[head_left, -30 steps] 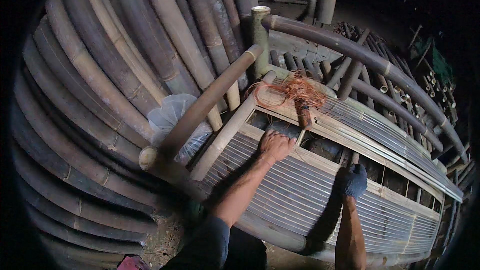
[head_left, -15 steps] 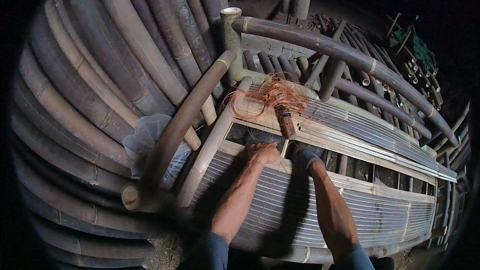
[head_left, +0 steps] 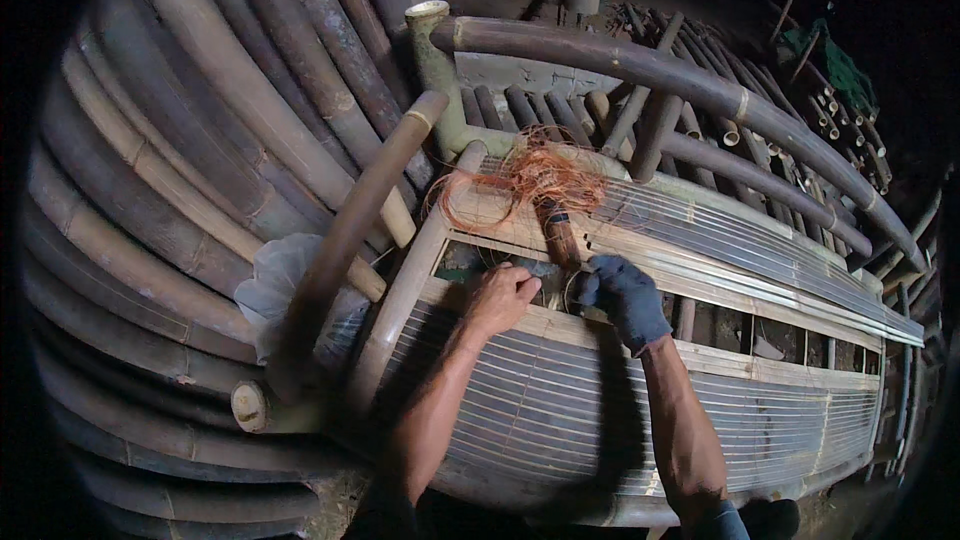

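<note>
Both hands are over the gap in the slatted seat (head_left: 530,380) of a bamboo bench. My bare left hand (head_left: 503,298) is closed, thumb against the curled fingers, at the gap's left end; what it pinches is too small to make out. My right hand (head_left: 630,302), in a dark grey glove, has its fingers curled beside a thin pale strand; whether it grips that strand is unclear. Just beyond them a short brown stick (head_left: 563,240) with a dark band lies across the slats. A tangle of thin orange strands (head_left: 550,175) covers its far end.
A bamboo armrest (head_left: 366,210) rises on the left, and a curved backrest rail (head_left: 640,58) runs along the far side. Thick bamboo poles (head_left: 180,240) are stacked at left, near a clear plastic bag (head_left: 280,270). More poles and green netting (head_left: 835,70) lie far right.
My right hand has come up from the gap, and its glove now shows fully. My left hand has shifted slightly left. The whole view has moved a little.
</note>
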Demonstrator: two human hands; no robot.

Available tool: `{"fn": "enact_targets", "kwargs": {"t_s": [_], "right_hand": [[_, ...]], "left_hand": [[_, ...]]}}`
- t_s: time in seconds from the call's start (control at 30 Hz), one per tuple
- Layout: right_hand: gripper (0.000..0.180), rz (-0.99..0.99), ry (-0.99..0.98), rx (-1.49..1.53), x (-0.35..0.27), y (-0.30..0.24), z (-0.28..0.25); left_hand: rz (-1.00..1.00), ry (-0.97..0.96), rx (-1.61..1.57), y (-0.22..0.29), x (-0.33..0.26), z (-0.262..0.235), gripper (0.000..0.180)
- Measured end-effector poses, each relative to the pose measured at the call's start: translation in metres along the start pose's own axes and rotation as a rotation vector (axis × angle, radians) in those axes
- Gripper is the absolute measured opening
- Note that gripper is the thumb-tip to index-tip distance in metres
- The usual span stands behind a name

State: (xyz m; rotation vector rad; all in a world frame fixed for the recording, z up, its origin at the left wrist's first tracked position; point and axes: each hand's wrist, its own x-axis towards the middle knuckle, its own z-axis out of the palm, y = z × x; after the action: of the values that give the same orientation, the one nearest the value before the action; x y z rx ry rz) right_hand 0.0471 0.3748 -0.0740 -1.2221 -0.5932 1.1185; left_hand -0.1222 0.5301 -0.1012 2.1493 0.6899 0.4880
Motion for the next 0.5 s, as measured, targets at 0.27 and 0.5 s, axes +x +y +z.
{"fn": "enact_targets", "kwargs": {"t_s": [0.27,0.5], "right_hand": [[0.034,-0.197,0.037,-0.889,-0.04,-0.017,0.062],[0.031,-0.333,0.031,-0.461,-0.149,-0.087,0.049]], "left_hand": [[0.017,0.11,-0.017,0.057,-0.039,-0.043,0.02],[0.4,-0.319,-0.061,0.088,-0.08,0.005,0.075]]}}
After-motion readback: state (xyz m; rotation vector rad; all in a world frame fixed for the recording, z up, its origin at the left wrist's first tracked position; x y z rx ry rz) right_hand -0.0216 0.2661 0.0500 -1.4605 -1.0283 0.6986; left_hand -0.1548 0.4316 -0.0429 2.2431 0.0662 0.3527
